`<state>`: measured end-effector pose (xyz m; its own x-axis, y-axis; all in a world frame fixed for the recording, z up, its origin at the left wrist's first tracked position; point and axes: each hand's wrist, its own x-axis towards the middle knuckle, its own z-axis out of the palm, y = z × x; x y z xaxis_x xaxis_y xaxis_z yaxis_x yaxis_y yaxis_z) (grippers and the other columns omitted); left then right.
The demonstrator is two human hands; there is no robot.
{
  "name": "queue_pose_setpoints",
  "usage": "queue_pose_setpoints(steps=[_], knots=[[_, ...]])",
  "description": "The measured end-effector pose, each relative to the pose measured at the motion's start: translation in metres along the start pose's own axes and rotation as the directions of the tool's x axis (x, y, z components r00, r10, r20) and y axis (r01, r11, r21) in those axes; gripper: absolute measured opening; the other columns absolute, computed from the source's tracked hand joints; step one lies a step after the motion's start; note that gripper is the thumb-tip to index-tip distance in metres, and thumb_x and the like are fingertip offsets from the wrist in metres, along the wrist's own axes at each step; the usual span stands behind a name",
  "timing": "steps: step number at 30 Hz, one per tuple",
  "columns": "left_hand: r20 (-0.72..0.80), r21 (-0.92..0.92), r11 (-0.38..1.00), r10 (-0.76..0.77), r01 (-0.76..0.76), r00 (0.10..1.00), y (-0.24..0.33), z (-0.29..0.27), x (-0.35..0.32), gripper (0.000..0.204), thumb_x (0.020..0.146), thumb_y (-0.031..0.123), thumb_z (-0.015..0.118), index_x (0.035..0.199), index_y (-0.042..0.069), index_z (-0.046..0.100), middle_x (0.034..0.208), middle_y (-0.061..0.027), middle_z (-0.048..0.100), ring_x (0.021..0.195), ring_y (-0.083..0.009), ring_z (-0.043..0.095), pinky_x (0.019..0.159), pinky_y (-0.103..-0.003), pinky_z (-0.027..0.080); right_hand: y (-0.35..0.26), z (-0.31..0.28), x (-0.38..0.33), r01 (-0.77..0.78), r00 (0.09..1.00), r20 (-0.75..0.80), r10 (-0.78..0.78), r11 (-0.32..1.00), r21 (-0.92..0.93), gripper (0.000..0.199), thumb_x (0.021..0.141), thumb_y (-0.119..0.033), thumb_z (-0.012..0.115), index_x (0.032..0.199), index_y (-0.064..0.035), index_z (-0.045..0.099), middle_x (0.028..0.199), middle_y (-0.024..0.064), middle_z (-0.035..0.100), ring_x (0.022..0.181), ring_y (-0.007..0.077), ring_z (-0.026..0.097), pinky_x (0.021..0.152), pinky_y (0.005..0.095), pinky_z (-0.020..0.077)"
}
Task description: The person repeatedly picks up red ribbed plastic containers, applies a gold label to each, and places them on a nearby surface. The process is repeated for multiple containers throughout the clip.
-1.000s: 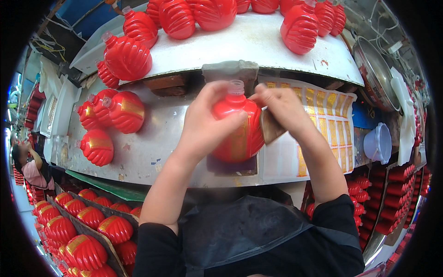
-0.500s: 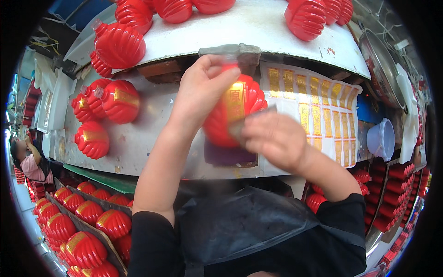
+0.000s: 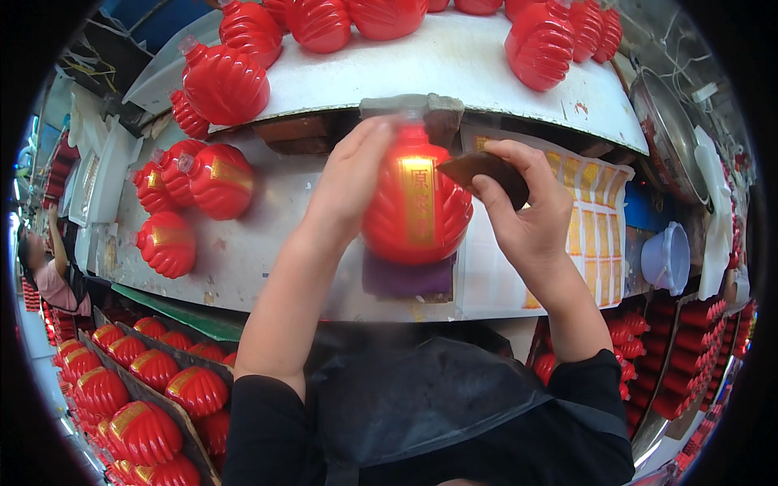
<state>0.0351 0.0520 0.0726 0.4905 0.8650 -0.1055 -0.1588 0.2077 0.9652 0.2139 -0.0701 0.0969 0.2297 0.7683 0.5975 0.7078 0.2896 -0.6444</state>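
Red ribbed bottle [image 3: 417, 231]: centre, purple pad [image 3: 405, 281] showing at its 6 o'clock.
Left hand [image 3: 350, 178]: at bottle's 10 o'clock; grip cannot be told.
Right hand [image 3: 531, 198]: pinches dark scraper [image 3: 494, 176] at 2 o'clock.
Gold label [image 3: 417, 202]: could crease if scraper pressure is uneven.
Clear neck [image 3: 412, 119]: blurred; bottle's underside hidden.

Red bottle [image 3: 417, 219] (gold label [image 3: 419, 198] lengthwise), neck [image 3: 412, 138] pointing away, dark scraper [image 3: 494, 176] alongside

Room: gray table [image 3: 261, 243] between left hand [image 3: 352, 174] and red bottles [image 3: 223, 198] | Room: white shelf [image 3: 405, 69], middle | In the way: big middle bottle [image 3: 420, 202], gray block [image 3: 446, 111] behind it, brown tool [image 3: 490, 172] in right hand [image 3: 531, 198]
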Motion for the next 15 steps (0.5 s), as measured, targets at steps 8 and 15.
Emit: queue_pose_setpoints(steps=[8, 15], knots=[[0.056, -0.12, 0.992, 0.033, -0.026, 0.998, -0.003, -0.002, -0.006, 0.04, 0.112, 0.03, 0.05, 0.13, -0.003, 0.065, 0.131, -0.0106, 0.067, 0.128, -0.0191, 0.058, 0.111, -0.033, 0.044, -0.011, 0.015, 0.051, 0.296, 0.943, 0.192, -0.271, 0.948, -0.115, 0.022, 0.089, -0.008, 0.073, 0.111, -0.0064, 0.068, 0.098, 0.0154, 0.073, 0.085, 0.0364, 0.073, 0.073, 0.0423, 0.0597], [0.063, -0.148, 0.988, 0.04, -0.03, 0.997, 0.0, -0.001, -0.011, 0.041, 0.112, 0.028, 0.047, 0.13, -0.005, 0.064, 0.132, -0.0128, 0.067, 0.128, -0.0204, 0.059, 0.111, -0.033, 0.043, -0.019, 0.006, 0.056, 0.354, 0.865, 0.37, -0.34, 0.935, 0.032, 0.03, 0.085, 0.001, 0.078, 0.114, -0.0021, 0.072, 0.098, 0.0154, 0.075, 0.087, 0.0299, 0.077, 0.076, 0.0348, 0.0609]])
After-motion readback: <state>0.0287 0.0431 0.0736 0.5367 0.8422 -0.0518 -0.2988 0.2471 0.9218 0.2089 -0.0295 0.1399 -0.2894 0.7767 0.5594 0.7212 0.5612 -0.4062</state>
